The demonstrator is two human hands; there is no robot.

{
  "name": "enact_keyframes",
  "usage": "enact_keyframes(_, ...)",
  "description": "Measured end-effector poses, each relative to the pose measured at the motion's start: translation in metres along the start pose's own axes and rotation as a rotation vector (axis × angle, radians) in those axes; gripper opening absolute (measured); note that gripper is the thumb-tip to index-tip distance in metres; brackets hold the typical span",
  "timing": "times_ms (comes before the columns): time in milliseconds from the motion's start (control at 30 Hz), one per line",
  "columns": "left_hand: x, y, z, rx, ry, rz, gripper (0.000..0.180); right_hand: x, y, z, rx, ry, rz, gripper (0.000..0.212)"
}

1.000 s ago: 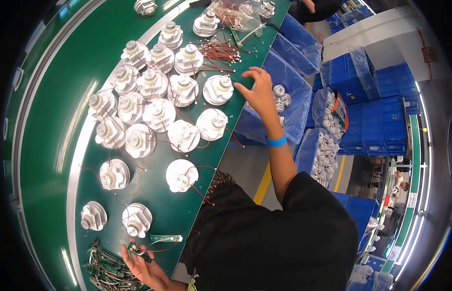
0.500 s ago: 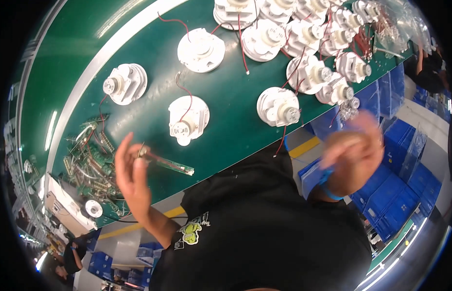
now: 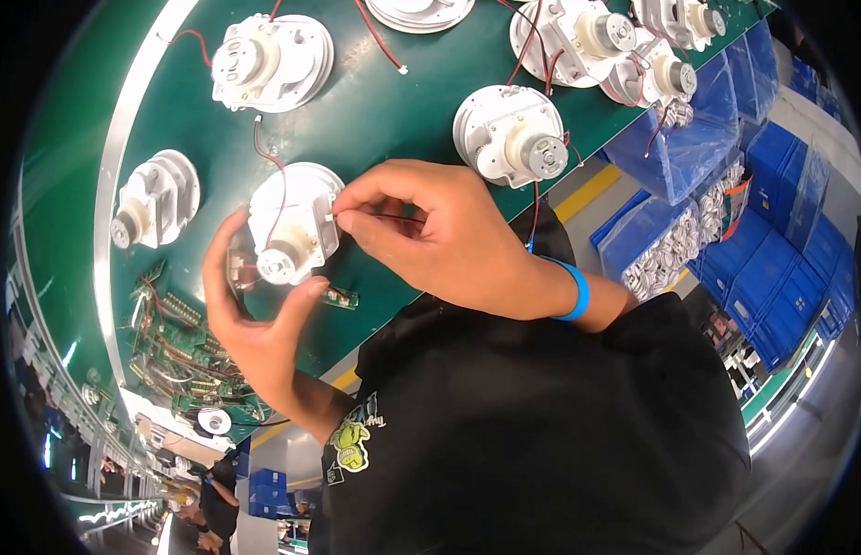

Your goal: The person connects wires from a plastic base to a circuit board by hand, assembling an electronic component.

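Observation:
In the middle left of the table lies a round white motor unit (image 3: 301, 217) with a silver motor and a red wire. My left hand (image 3: 264, 347) curves around its near side, thumb and forefinger against the housing. A narrow green circuit board (image 3: 342, 298) pokes out beside that thumb; whether the hand also holds it is hidden. At the unit's right edge, my right hand (image 3: 458, 240) is closed in a pinch, with a thin dark red wire (image 3: 398, 218) running through its fingers. What lies between the fingertips is too small to make out.
Several similar white motor units (image 3: 509, 134) stand on the green table (image 3: 403, 129). At the left lies a heap of green circuit boards (image 3: 185, 342) with wires, and a small white disc (image 3: 214, 422) near it. Blue crates (image 3: 754, 268) stand beyond the table's right edge.
My right hand has come in from the right to the motor unit's edge and now pinches there. My left hand has moved from beside the unit to around it. The view has shifted closer.

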State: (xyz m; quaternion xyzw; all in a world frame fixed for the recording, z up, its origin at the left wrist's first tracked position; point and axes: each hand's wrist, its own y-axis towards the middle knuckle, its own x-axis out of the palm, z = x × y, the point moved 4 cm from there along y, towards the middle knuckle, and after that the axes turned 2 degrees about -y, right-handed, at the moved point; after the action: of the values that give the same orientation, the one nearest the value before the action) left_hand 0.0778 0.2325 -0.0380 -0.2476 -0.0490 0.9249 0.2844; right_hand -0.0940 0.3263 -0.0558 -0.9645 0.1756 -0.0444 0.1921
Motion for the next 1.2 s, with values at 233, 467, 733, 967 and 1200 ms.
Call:
enact_keyframes(233, 0.006, 0.001, -0.013, -0.083, -0.281, 0.006, 0.080, 0.002, 0.003, 0.004, -0.013, 0.089, -0.049, 0.009)
enact_keyframes(467, 0.000, -0.004, -0.023, -0.129, -0.299, 0.037, 0.078, 0.005, -0.005, -0.002, -0.670, -0.453, 0.263, 0.020)
enact_keyframes(733, 0.000, -0.002, -0.020, -0.069, -0.203, 0.018, 0.077, 0.009, -0.008, 0.006, -1.100, -0.672, 0.341, 0.019)
enact_keyframes(967, -0.002, 0.004, -0.017, -0.092, -0.187, -0.043, 0.073, 0.013, -0.007, 0.010, -1.195, -0.655, 0.404, 0.015)
enact_keyframes(1200, -0.006, 0.010, -0.015, -0.101, -0.245, -0.138, 0.067, 0.014, -0.009, 0.010, -1.291, -0.658, 0.380, 0.016)
